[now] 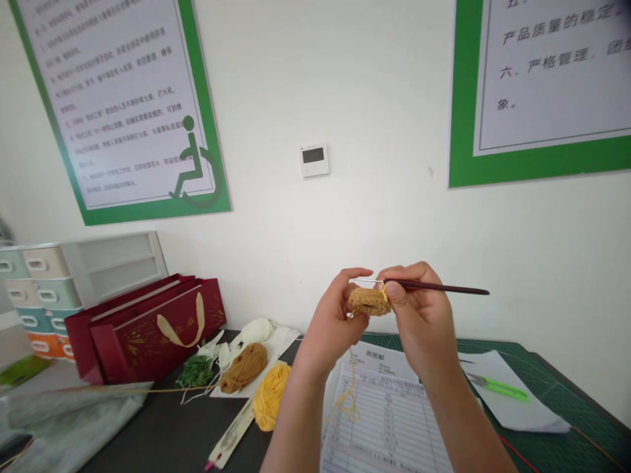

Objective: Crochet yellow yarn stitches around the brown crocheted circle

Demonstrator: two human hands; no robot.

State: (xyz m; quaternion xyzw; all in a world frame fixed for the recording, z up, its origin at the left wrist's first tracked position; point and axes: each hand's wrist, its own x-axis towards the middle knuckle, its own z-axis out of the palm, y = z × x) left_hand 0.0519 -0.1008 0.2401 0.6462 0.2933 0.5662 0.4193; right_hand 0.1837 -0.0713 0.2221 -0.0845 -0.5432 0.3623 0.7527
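Observation:
My left hand (pixel 340 309) pinches a small, round brown crochet piece (pixel 369 302) from its left side, up in front of the wall. My right hand (pixel 419 309) grips a crochet hook (pixel 444 286) with a dark handle, which points right. Its thin metal shaft lies across the top of the piece, toward my left forefinger. A loop of yellow yarn (pixel 383 289) sits on the shaft near my right fingertips. From the piece a yellow strand (pixel 351 381) hangs down over the printed sheet (pixel 389 420).
Left of my arms lie a yellow yarn ball (pixel 271 397), a brown skein (pixel 245 368), white yarn (pixel 256 333) and green yarn (pixel 197 372). Behind them stands a dark red gift bag (pixel 148 328). At right, a green-handled cutter (pixel 500 387) rests on paper over a green cutting mat (pixel 552 387).

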